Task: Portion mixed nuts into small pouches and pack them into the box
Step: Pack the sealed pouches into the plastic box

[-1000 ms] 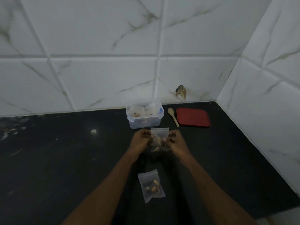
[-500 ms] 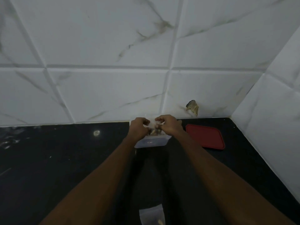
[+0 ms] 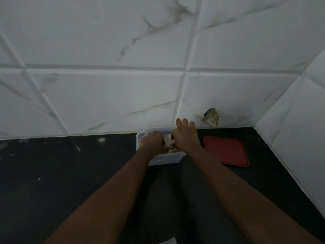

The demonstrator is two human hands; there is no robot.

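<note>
- Both hands are over the clear plastic box [image 3: 165,160], which sits on the dark counter [image 3: 61,173] at the far edge, right against the tiled wall [image 3: 105,95].
- One box in view — its long axis runs left to right, with a long wall facing the camera, open top up.
- The left hand [image 3: 152,142] is curled into a loose fist over the left half of the box, knuckles up; what its fingertips pinch is hidden beneath it, so I cannot tell whether it grips anything.
- The right hand [image 3: 186,138] reaches over the right half, thumb and first finger closed on a small clear pouch [image 3: 169,140] between the two hands, the other three fingers splayed toward the wall.
- That pouch is down inside the box, mostly covered; a pale crumpled patch and a few tan nuts [image 3: 171,150] show between the hands. Its orientation is too hidden to call.
- One red lid [image 3: 226,150] lies flat on the counter just right of the box, apart from it, its long axis also left to right.
- At the very near edge a pale sliver [image 3: 168,241] of something shows — too little to identify.
- A chipped hole [image 3: 212,117] marks the wall tile above the lid.
</note>
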